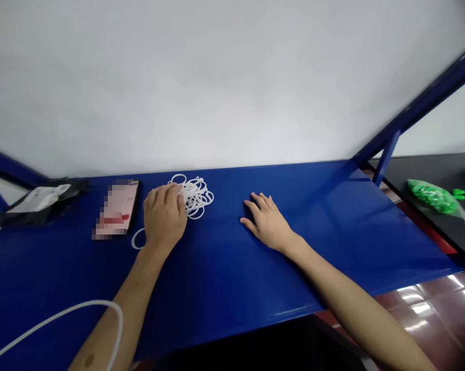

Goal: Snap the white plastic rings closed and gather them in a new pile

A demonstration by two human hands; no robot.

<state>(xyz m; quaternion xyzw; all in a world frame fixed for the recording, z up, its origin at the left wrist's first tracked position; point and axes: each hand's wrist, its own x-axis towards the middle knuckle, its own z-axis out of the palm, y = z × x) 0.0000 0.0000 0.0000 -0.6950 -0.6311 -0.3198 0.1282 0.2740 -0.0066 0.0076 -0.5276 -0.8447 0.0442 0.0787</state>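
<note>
A loose pile of thin white plastic rings (195, 197) lies on the blue table toward the back. At its left edge is my left hand (163, 214), palm down with the fingers bent and drawn together. The fingertips are turned under, so what they hold, if anything, is hidden. One separate white ring (133, 242) shows beside the left wrist, partly covered by it. To the right of the pile, apart from it, my right hand (269, 221) rests on the tabletop with fingers spread and nothing in them.
A phone (116, 208) lies left of my left hand, with a black plastic package (39, 201) farther left. A white cable (73, 305) loops over my left forearm. On a dark table (444, 221) at right sits a bag of green pieces (435, 197). Blue frame bars (386, 157) flank the blue table (224, 288).
</note>
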